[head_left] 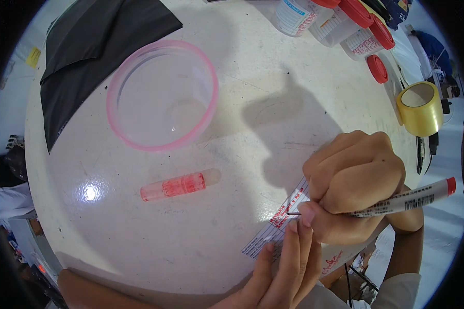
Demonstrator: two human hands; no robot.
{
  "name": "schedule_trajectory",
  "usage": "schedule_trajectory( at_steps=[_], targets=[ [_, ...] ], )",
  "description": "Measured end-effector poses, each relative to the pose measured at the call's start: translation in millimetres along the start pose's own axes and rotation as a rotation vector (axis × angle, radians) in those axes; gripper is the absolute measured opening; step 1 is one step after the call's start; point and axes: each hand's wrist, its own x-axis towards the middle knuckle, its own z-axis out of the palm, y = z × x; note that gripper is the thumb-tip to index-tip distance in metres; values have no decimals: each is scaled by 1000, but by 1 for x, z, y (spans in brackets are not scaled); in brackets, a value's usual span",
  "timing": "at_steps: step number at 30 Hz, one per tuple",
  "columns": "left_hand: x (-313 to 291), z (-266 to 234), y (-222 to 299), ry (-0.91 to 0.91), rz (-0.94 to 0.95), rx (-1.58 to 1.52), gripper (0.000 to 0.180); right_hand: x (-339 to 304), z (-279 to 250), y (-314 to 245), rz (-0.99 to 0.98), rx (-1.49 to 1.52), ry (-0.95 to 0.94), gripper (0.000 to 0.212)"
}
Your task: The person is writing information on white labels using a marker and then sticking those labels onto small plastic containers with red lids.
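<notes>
Watching by the white table (pixel 103 232), I see the right hand (pixel 355 188) clenched, the left hand (pixel 278 283) outstretched: the right's gripped marker (pixel 407 200) wants light strokes, the left's fingertips firm pressure on the paper label (pixel 263 241), near the table's edge.

A bowl (pixel 162 98) sits behind a tube (pixel 179 186) on the surface (pixel 108 226), a sheet (pixel 98 56) to its rear left. Containers (pixel 331 31) cluster rear right, behind a tape roll (pixel 423 119); a label (pixel 260 243) lies front right.
</notes>
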Motion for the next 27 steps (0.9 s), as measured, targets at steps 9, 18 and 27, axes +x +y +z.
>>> schedule_trajectory(
  at_steps=[9,18,27],
  targets=[
    [-1,18,6,-19,1,-134,33,-1,1,-1,19,-11,30,30],
    [-4,20,9,-43,7,-116,34,-2,3,0,1,-26,63,31],
    [-7,27,15,19,-20,-81,34,-3,2,-3,28,-26,60,32]
  ],
)
